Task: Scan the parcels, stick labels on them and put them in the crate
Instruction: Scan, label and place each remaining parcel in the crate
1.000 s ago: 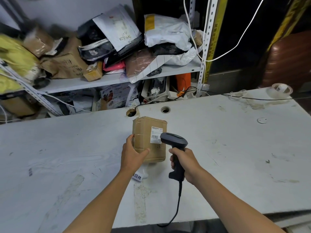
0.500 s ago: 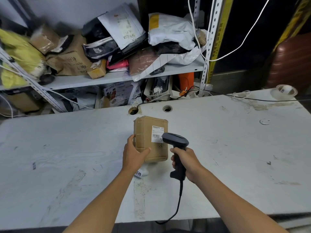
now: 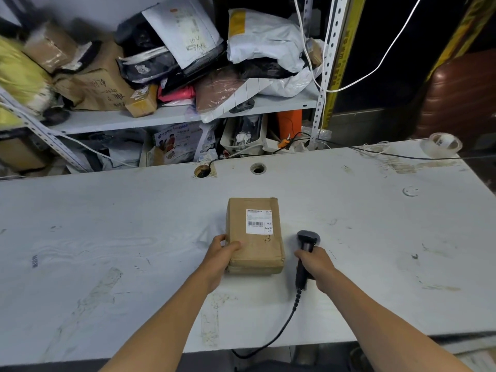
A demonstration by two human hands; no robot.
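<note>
Head view looks down on a scuffed white table [image 3: 107, 237]. A brown cardboard parcel [image 3: 255, 237] lies flat near the middle of it, its white barcode label [image 3: 259, 221] facing up. The left hand [image 3: 221, 253] grips the parcel's near left corner, thumb on top and fingers round the side. The right hand [image 3: 315, 264] is closed round the handle of a black barcode scanner [image 3: 306, 253], just to the right of the parcel, with its cable [image 3: 281, 326] trailing off the near table edge. A roll of clear tape [image 3: 442, 143] sits at the far right corner. Behind the table, a metal shelf [image 3: 161, 118] is heaped with bagged and boxed parcels.
</note>
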